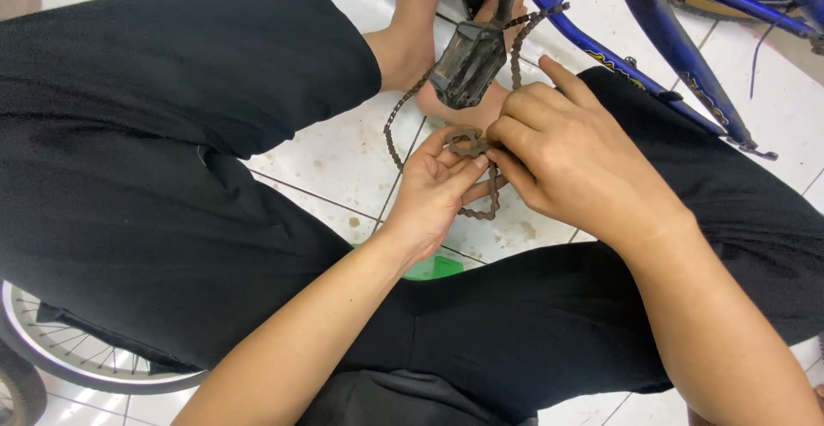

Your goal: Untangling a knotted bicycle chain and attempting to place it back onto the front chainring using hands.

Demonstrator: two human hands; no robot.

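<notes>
rusty brown bike chain (pixel 396 134) hangs from up by the pedal (pixel 468 66), runs down-left then loops back along the white tile floor (pixel 343 156) under the hands, its long axis approx top-right to bottom-centre, w/ a small coiled bit of links at the fingers. left hand (pixel 433 194) palm-up cradles that coil, fingers (pixel 463 171) curled and pinching it; right hand (pixel 558 156) knuckles-up, fingers pressed together on the same links, index out straight. room is tight: black trouser legs (pixel 172 134) both sides, bare foot (pixel 412 31) and blue bike frame (pixel 669 57) above, wheel rim (pixel 77 357) bottom-left.
</notes>
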